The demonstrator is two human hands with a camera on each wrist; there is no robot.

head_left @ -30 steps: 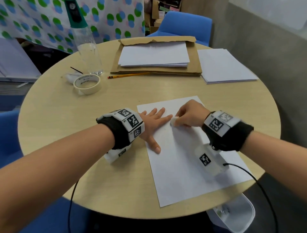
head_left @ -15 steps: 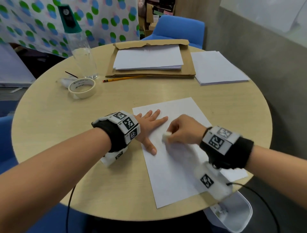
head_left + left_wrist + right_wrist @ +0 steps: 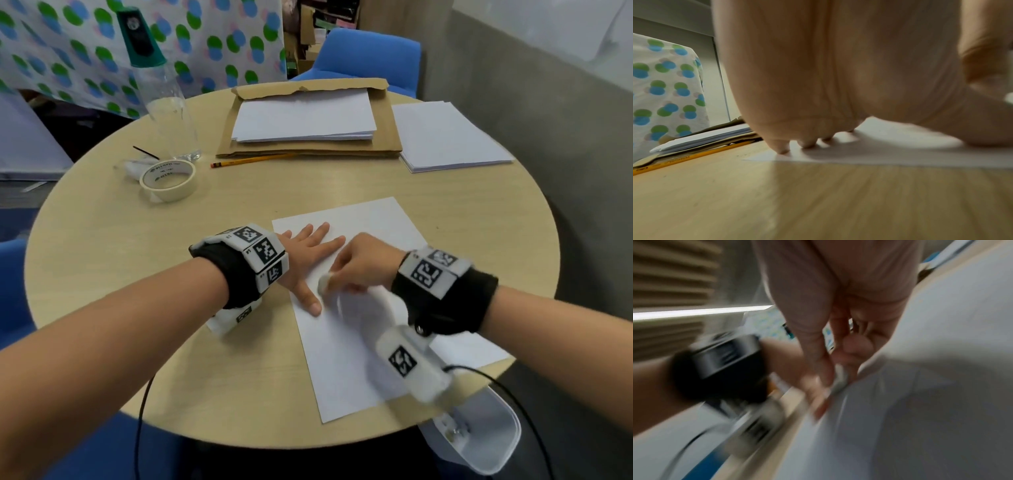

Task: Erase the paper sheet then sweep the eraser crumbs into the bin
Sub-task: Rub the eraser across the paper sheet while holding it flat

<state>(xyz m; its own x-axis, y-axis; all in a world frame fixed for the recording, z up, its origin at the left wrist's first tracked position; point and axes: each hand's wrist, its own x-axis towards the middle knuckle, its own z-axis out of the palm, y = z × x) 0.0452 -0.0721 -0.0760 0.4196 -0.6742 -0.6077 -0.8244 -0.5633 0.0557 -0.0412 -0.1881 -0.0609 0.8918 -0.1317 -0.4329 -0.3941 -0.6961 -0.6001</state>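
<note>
Your left hand [image 3: 308, 260] lies flat, fingers spread on the sheet [image 3: 346, 349]; your right hand [image 3: 366, 263] pinches the eraser [image 3: 323, 282] beside your left thumb.

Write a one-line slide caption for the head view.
Left hand flat on the paper sheet; right hand rubs it with a white eraser.

Soft even daylight, right wrist view motion-blurred, left wrist view soft-focus, wide-angle edges bent
</note>
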